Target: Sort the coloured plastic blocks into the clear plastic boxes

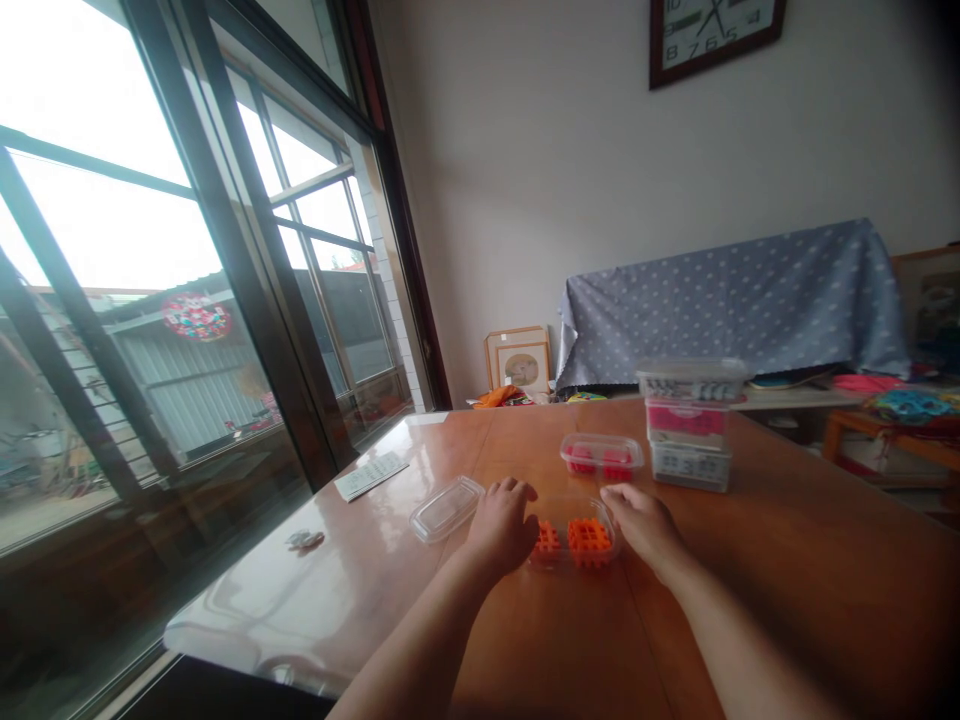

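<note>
A clear plastic container [574, 564] sits on the wooden table, with two orange lattice pieces inside. The right orange piece [589, 541] shows fully; the left orange piece [548, 538] is partly covered by my left hand [501, 525]. That hand is curled around the container's left end, its fingertips partly hidden. At the opposite end, my right hand [643, 525] grips the rim with fingers pressed together. A clear plastic lid [448, 508] lies just left of my left hand. Behind the container stands another clear plastic container [601, 440] with pinkish-red pieces.
Stacked clear boxes [690, 466] stand at the table's back right. A printed paper [371, 475] and a small crumpled item [304, 541] lie on the glossy left part of the table [360, 580]. A window is at left; a polka-dot cloth [720, 310] hangs behind.
</note>
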### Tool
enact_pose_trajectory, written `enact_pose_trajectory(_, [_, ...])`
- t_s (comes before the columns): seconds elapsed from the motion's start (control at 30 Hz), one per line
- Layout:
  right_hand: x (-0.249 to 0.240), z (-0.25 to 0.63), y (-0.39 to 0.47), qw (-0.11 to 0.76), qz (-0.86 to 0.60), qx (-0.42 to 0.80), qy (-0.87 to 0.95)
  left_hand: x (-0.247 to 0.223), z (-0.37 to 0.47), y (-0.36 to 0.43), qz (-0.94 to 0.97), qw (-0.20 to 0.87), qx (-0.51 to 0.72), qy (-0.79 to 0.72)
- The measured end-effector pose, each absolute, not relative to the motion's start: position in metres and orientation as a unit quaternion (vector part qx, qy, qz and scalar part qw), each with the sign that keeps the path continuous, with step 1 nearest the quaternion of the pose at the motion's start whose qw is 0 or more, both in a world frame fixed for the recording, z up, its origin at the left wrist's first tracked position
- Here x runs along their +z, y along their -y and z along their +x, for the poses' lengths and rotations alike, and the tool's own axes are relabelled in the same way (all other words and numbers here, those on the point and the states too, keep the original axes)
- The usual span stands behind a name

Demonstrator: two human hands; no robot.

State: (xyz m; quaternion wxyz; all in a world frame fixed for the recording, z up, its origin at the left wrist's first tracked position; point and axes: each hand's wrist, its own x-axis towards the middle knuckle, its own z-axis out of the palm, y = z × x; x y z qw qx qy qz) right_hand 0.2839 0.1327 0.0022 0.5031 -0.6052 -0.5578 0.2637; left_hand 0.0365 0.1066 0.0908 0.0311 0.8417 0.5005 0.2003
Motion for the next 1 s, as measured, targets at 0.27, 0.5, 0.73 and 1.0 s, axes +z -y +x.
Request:
enact_pose_trajectory(0.27, [0.001,0.286,-0.134,0.525,-0.599,0.23,0.56,0.012,0.022,-0.037,0.743,0.045,0.458,-0.486])
enact_pose_trajectory(0.5, [0.019,0.271,-0.102,0.534,-0.563,0.091,0.625,0.003,0.026,-0.036,0.733,0.108,0.405,-0.536])
enact_pose_trajectory(0.73, [0.04,0.238,-0.079,0.503,-0.536,0.217,0.643,0.008,0.024,-0.031,0.717,0.163,0.379,-0.562])
enact_pose_trajectory(1.0, [0.052,0.224,-0.063,0.458,-0.533,0.142,0.697,0.012,0.022,-0.028,0.715,0.152,0.407,-0.548])
